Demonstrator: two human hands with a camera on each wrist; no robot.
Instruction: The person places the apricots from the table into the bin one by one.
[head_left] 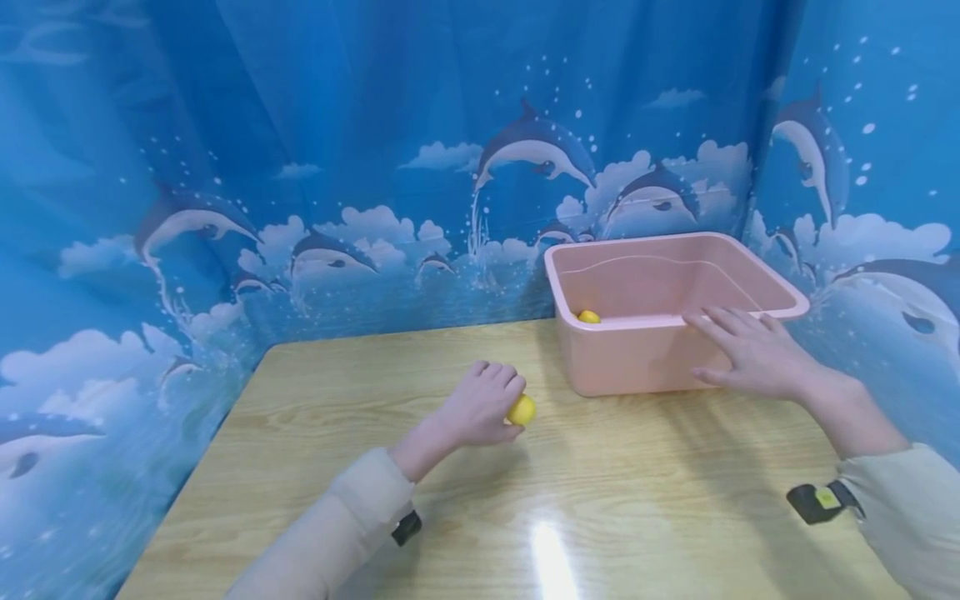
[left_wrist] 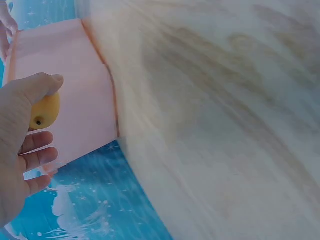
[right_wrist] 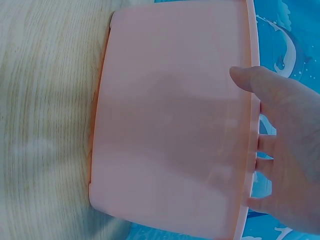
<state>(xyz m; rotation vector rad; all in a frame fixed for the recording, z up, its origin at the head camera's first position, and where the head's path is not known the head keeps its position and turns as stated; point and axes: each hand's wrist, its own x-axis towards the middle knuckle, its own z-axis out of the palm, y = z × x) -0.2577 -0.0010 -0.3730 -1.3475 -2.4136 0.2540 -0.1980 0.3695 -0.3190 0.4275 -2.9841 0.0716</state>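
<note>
My left hand (head_left: 483,407) is above the table, left of the pink plastic bin, holding a yellow lemon (head_left: 522,410) between thumb and fingers. The left wrist view shows the thumb over the lemon (left_wrist: 46,111), whose tip with a dark spot faces the camera. My right hand (head_left: 761,354) is at the bin's near rim (head_left: 637,323), its fingers extended over the edge. In the right wrist view, its thumb (right_wrist: 245,79) lies on the outer side of the bin (right_wrist: 170,120), while the other fingers reach past the rim. Another yellow lemon (head_left: 588,317) shows inside the bin, partly hidden by the near wall.
The bin stands at the back right of the wood-grain table (head_left: 360,375). Behind and beside the table hangs a blue curtain (head_left: 360,125) printed with dolphins. A bright glare (head_left: 553,562) falls on the table's front part.
</note>
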